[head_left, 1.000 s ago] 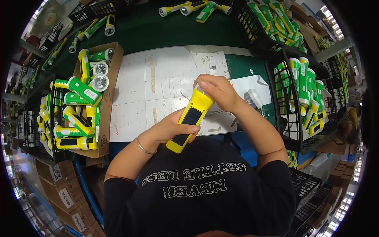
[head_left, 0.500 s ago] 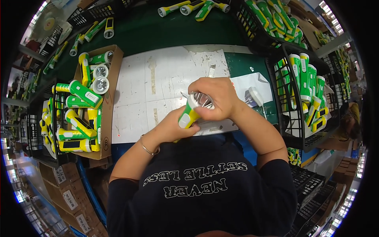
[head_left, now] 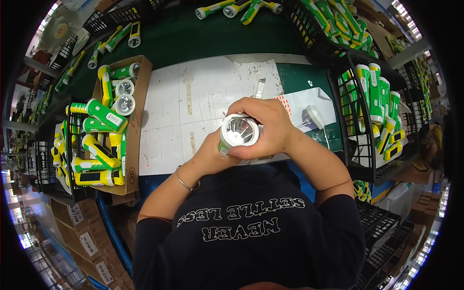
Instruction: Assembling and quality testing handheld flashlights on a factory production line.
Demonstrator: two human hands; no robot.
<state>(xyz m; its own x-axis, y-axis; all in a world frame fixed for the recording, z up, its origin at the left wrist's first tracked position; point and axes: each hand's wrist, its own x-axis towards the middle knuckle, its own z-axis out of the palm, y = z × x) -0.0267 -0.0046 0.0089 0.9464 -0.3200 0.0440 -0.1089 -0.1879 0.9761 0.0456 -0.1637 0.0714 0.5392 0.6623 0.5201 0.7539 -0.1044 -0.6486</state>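
Note:
Between my hands is a green and white flashlight (head_left: 240,130), its round reflector facing up toward the camera. My left hand (head_left: 212,152) is closed around the body, most of which it hides. The fingers and thumb of my right hand (head_left: 270,126) wrap the white rim of the head from the right side. Behind my right hand, a pale slim tool that looks like a cutter knife (head_left: 260,88) lies on the white work sheet (head_left: 164,106). A white plug-in adapter (head_left: 315,117) with a cable rests on paper to the right.
A cardboard box (head_left: 137,121) of green and yellow flashlights stands at the left, beside a black crate (head_left: 36,159). Black crates of more flashlights, including one crate (head_left: 369,145), stand at the right. Loose flashlights (head_left: 237,8) lie on the green table's far side.
The flashlight has tipped more upright, so its reflector now faces the camera and its yellow side is out of sight. My right hand has turned with its head.

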